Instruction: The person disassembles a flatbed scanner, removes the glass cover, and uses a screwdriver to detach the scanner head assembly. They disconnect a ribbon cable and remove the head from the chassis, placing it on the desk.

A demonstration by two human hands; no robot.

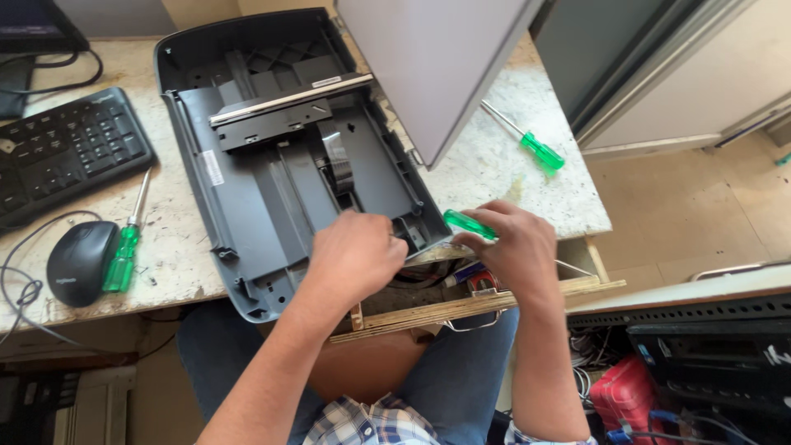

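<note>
Surface: worn, pale speckled stone desk top, with an open wooden drawer pulled out beneath its front edge.
Main thing: opened dark grey plastic flatbed scanner body, lying on the desk, near corner overhanging the front edge; light grey lid raised at the right side.
Inside: silver-edged scan bar lying across the tray, black ribbon cable running down from it.
Left hand: fingers curled, pressed down on the scanner's near right corner; what sits under the palm cannot be told.
Right hand: closed around a translucent green screwdriver handle, just beside the scanner's corner, above the drawer; shaft hidden.
Drawer contents: small tools, too jumbled to tell apart.
Right of scanner: 1 green-handled screwdriver lying on the desk, well apart from both hands.
Left of scanner: 1 more green-handled screwdriver, just beside a black computer mouse; black keyboard behind them.
Floor, lower right: red case among cables.
</note>
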